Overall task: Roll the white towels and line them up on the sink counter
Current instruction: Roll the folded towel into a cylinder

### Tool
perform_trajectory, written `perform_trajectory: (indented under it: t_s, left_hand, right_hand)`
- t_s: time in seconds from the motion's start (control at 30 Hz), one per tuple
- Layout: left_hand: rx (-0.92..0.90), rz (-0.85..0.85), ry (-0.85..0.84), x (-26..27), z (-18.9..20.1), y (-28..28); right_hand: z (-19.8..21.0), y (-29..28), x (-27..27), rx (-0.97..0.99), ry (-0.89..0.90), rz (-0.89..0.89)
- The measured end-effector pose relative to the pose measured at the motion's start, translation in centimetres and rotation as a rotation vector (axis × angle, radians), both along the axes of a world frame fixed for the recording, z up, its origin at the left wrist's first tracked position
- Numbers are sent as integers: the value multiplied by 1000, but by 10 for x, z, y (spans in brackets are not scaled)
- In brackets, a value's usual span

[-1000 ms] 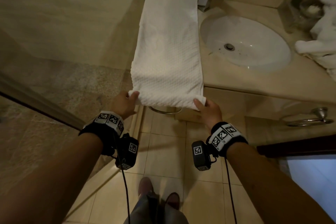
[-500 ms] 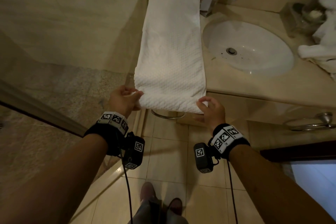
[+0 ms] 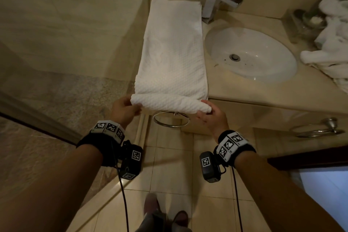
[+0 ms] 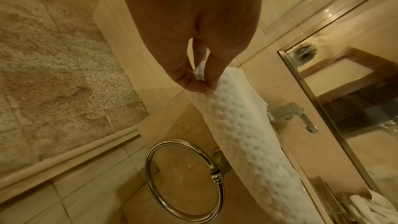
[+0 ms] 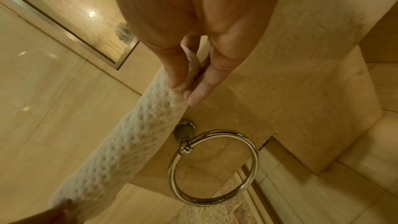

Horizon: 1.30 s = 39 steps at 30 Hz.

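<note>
While laid lengthwise: white towel (image 3: pixel 172 58), waffle-textured, flat on the beige stone counter (image 3: pixel 263 90), its near end curled into a soft roll over the edge.
Below the fingers: chrome towel ring (image 3: pixel 171 120), round.
Right of the fingers: oval white basin (image 3: pixel 263 62), crumpled towels (image 3: pixel 331 43) beyond.
Left hand (image 3: pixel 123 108): pinches the roll's left end.
Right hand (image 3: pixel 211 117): thumb and fingertips clamp the right end.

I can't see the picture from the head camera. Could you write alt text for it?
Two hands, left hand and right hand, pinch the near end of a white towel into a first small roll at the edge of the sink counter. The rest lies flat beside the basin. A metal ring hangs below; crumpled towels sit at far right.
</note>
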State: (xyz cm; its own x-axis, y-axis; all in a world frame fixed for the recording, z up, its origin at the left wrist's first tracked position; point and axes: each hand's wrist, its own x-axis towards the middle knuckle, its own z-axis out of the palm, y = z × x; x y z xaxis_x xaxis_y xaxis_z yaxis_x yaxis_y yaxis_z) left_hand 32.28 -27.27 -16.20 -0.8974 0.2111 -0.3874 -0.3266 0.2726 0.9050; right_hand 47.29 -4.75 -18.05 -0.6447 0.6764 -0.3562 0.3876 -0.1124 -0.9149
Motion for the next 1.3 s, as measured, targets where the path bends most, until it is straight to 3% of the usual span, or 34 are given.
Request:
perform_trajectory:
  t_s: [0.1,0.23,0.4,0.67,0.8,0.87,0.93,1.0,1.1,1.13,1.23,1.3]
  left_hand:
    - [-119,20,31,-7,-3,4]
    - [-219,36,56,-17,1,6]
    - [-43,130,-73,-20,7,17]
    - [116,220,-285,-30,21,29]
    - [106,237,-317,-41,29,32]
    - [36,223,-313,-47,34,36]
    - [5,222,-346,-53,41,43]
    - [-8,212,-352,-57,49,51]
    - [-80,200,-339,-62,54,57]
    - [-110,196,-330,-64,55,58]
    - [-258,33,-231,-73,46,58]
    - [-284,26,-204,-74,47,57]
  right_hand:
    - [2,3,-3,-43,43,-30]
    - [4,9,-11,115,-12,5]
    - [12,16,-20,222,-73,32]
    - [23,22,-45,-14,-62,-100]
    - [30,23,-55,45,-130,-206]
    - [42,22,-57,237,-229,-216]
    - [54,18,-58,596,-256,-131]
    - [67,10,-60,976,-196,117]
    - [69,-2,-66,1070,-115,680]
    - [68,-6,-69,1091,-127,785]
    - [54,-14,-78,1277,-301,851]
    - [48,-17,-85,1367,-334,780]
